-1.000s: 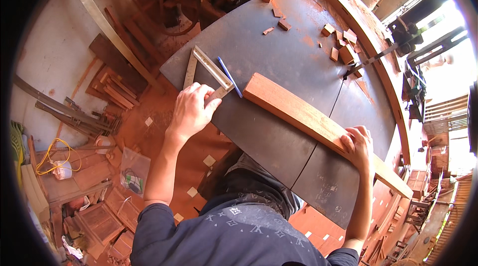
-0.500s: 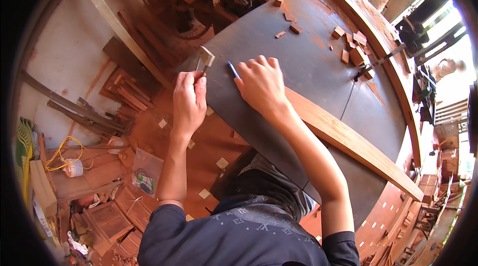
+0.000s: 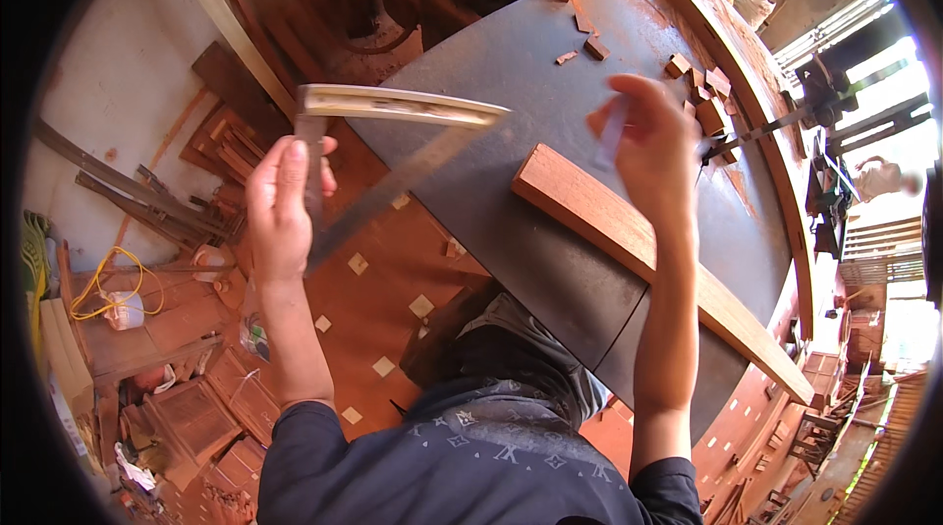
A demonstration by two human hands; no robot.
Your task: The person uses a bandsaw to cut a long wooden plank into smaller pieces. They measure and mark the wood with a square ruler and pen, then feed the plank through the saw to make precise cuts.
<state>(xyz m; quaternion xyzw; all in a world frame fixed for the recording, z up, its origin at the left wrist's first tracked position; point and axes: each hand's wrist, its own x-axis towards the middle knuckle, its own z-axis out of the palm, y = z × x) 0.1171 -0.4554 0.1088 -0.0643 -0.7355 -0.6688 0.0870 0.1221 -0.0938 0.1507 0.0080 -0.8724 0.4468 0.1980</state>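
Observation:
My left hand (image 3: 280, 221) is closed around one side of a triangular carpenter's square (image 3: 413, 105), raised off the left end of the dark tabletop (image 3: 471, 181). The square has a pale upper bar and a slanting metal blade, the blade smeared by motion. Above the table my right hand (image 3: 656, 157) is lifted with bent fingers around a blurred blue pen (image 3: 614, 132). Under my right forearm lies a long reddish-brown wooden beam (image 3: 584, 203), which runs diagonally across the table and past its near right edge. The forearm hides part of the beam.
Several small wood blocks (image 3: 715, 112) sit at the table's far right, beside a dark metal clamp (image 3: 756, 124). A long curved wooden piece (image 3: 776, 181) follows the far edge. To the left, a yellow cord (image 3: 118, 275) and stacked wood (image 3: 226, 157) occupy the floor area.
My left hand has moved left and turned the square so its full triangle shows. My right hand has risen and gone right with the pen, off the beam's end, which is now exposed.

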